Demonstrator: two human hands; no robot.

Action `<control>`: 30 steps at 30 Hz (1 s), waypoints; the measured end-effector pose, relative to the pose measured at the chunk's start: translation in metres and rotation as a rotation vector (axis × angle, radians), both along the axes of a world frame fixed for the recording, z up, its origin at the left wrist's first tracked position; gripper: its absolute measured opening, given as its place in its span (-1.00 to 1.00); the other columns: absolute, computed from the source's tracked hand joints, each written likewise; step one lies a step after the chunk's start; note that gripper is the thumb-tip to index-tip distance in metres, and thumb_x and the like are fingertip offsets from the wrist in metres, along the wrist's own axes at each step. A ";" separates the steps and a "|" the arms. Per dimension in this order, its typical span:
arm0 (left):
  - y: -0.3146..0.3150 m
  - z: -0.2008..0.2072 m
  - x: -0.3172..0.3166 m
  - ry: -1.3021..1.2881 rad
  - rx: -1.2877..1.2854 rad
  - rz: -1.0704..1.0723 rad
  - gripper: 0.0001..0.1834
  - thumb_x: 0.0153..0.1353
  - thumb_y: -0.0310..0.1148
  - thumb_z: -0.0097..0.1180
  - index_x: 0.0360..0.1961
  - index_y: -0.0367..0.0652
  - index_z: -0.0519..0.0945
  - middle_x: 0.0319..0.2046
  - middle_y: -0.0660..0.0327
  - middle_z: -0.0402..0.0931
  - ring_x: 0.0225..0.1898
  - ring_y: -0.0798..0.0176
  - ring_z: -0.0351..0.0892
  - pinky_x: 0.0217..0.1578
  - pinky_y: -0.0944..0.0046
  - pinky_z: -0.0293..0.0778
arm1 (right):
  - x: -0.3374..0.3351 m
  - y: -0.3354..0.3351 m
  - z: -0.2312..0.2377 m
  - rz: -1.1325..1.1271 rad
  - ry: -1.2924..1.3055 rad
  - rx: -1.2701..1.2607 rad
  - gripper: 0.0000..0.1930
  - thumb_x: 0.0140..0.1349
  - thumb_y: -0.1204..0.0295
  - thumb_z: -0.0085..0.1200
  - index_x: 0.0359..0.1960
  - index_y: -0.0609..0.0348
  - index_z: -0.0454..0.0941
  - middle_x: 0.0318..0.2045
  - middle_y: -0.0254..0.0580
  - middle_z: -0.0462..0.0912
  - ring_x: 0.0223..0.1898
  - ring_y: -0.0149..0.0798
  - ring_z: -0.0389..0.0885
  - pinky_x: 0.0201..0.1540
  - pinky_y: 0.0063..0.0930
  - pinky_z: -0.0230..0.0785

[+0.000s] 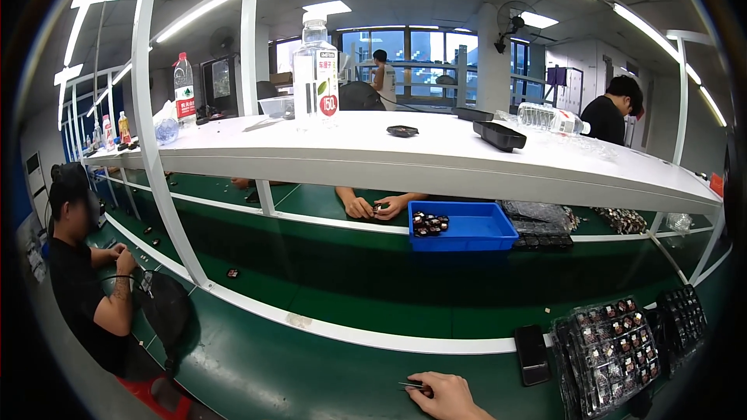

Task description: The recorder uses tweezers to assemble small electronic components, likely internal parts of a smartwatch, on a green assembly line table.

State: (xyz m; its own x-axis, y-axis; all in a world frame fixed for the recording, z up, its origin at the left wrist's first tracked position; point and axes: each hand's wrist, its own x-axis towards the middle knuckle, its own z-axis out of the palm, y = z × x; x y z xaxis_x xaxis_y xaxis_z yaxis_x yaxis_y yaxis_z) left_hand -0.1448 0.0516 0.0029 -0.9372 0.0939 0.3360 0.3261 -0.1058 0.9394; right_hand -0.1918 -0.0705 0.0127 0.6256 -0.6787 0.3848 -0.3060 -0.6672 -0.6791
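Observation:
My right hand (447, 397) comes in from the lower edge and rests low over the green bench top (327, 369). Its thumb and fingers are pinched on thin metal tweezers (408, 385), whose tips point left. To the right of this hand lies a black phone (532, 355). Beyond the phone stands a stack of clear plastic trays (611, 354) holding small dark parts in rows. My left hand is out of view.
A blue bin (467, 243) with small dark parts sits across the sunken green belt, beside a co-worker's hands (373, 208). A white shelf (373, 159) spans above, carrying bottles and black trays. At left another person (85, 272) sits by a black bag (165, 315).

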 end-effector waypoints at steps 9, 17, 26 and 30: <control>0.004 -0.002 -0.008 0.000 0.049 -0.050 -0.56 0.68 -0.23 0.16 0.37 -0.34 0.62 0.11 -0.10 0.76 0.08 0.01 0.76 0.10 0.15 0.65 | -0.002 0.001 0.005 0.010 -0.010 -0.008 -0.72 0.35 0.33 0.38 0.01 0.19 0.82 -0.22 0.01 0.86 -0.31 0.03 0.86 -0.22 -0.16 0.69; 0.006 -0.001 -0.009 0.005 0.088 -0.070 -0.55 0.68 -0.23 0.16 0.38 -0.34 0.62 0.12 -0.10 0.76 0.08 0.01 0.76 0.10 0.15 0.65 | 0.001 -0.001 0.000 0.010 -0.010 -0.024 -0.71 0.35 0.32 0.38 0.01 0.19 0.82 -0.21 0.02 0.86 -0.31 0.03 0.86 -0.23 -0.15 0.69; 0.011 0.008 -0.010 0.003 0.138 -0.117 -0.55 0.68 -0.22 0.16 0.38 -0.33 0.62 0.14 -0.10 0.76 0.09 0.01 0.77 0.11 0.14 0.65 | -0.004 0.001 0.005 -0.020 0.011 0.008 -0.71 0.36 0.31 0.38 0.02 0.19 0.82 -0.17 0.01 0.87 -0.27 0.04 0.88 -0.19 -0.15 0.71; -0.013 0.139 0.032 0.048 -0.098 0.510 -0.59 0.52 -0.13 0.38 0.06 -0.33 0.77 -0.19 0.00 0.80 -0.16 0.06 0.79 -0.12 0.02 0.67 | -0.003 -0.001 0.000 0.010 0.084 0.007 -0.69 0.37 0.25 0.43 0.04 0.13 0.85 -0.27 -0.12 0.85 -0.35 -0.12 0.84 -0.23 -0.25 0.68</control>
